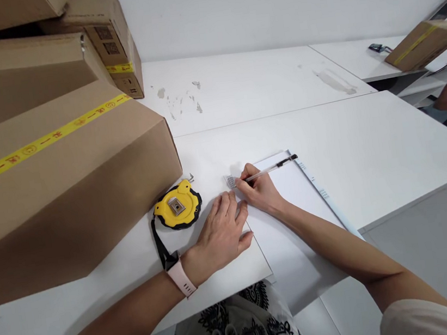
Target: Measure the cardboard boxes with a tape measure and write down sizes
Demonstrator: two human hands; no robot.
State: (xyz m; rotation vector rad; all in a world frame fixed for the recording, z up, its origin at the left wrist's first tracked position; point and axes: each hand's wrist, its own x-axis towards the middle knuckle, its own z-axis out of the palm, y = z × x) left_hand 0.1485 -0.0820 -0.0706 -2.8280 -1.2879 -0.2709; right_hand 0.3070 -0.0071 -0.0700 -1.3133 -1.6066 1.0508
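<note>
Clear-barrelled pen [272, 169], one: I see it grasped in the right hand's [261, 189] grip, over white paper [308, 200]. Printed slip [231, 182], one: at those fingertips. Left hand [221, 231]: grip released, palm down on the counter [368, 143]. Tape measure [179, 205], one: beside taped carton [124, 164].

On my left I see a large cardboard box [97, 178] sealed with yellow tape [56, 134], and a smaller carton [119, 44] behind it near the white wall [247, 7]. A yellow-and-black tape measure [178, 206] lies just beside the box on my counter [385, 141]. Far right, I see another taped package [424, 46].
</note>
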